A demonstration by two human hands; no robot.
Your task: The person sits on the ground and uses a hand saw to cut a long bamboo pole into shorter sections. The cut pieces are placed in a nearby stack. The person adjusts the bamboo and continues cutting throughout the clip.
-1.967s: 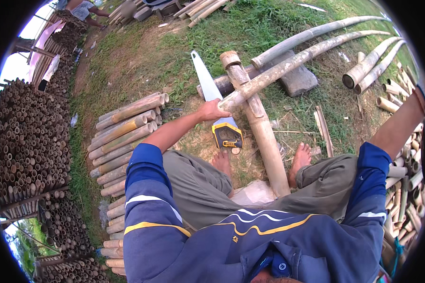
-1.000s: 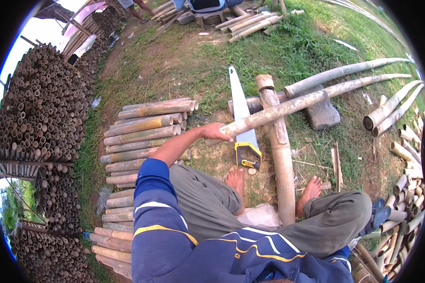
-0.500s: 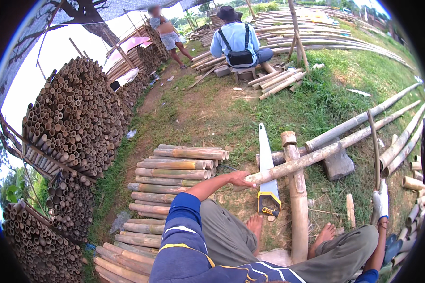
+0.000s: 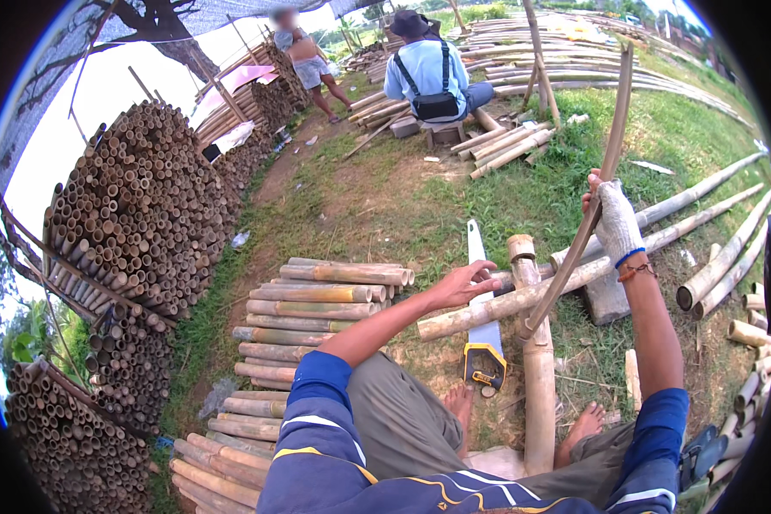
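My right hand, in a white knit glove with bare fingertips, grips a long, narrow bamboo strip. The strip stands slanted, its top leaning away and its lower end at the bamboo pole. That pole lies crosswise over an upright bamboo post between my feet. Just above the pole's near-left end, my left hand is open, fingers spread and slightly bent, holding nothing. Below it a hand saw with a yellow and black handle stands, its blade passing behind the pole.
Cut bamboo lengths lie stacked at my left, with tall bamboo piles beyond. A grey block sits under the poles on the right. A seated person in light blue and a standing person are farther off.
My right hand has risen from the lower right, swinging the bamboo strip over the pole. My left hand has let go of the pole's end and lifted. The pole's end now reaches farther left.
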